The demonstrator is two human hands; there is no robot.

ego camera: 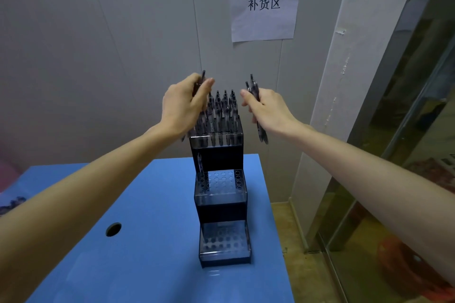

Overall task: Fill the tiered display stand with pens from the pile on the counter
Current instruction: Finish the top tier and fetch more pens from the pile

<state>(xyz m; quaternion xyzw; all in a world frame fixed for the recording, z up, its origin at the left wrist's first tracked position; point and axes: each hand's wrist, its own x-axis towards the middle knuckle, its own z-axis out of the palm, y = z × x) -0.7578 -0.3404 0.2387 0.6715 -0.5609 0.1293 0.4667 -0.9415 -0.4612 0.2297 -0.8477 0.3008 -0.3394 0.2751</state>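
Both hands hover at the stand's (221, 179) top tier; the left hand (183, 103), nearer its holes, grips upright pens (202, 79); the right hand (266, 108) clasps a bundle (261, 130) just beside it.

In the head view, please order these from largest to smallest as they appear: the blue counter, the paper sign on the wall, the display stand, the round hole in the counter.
1. blue counter
2. display stand
3. paper sign
4. round hole

Stand is nearer than the sign, so that pair is less sure.
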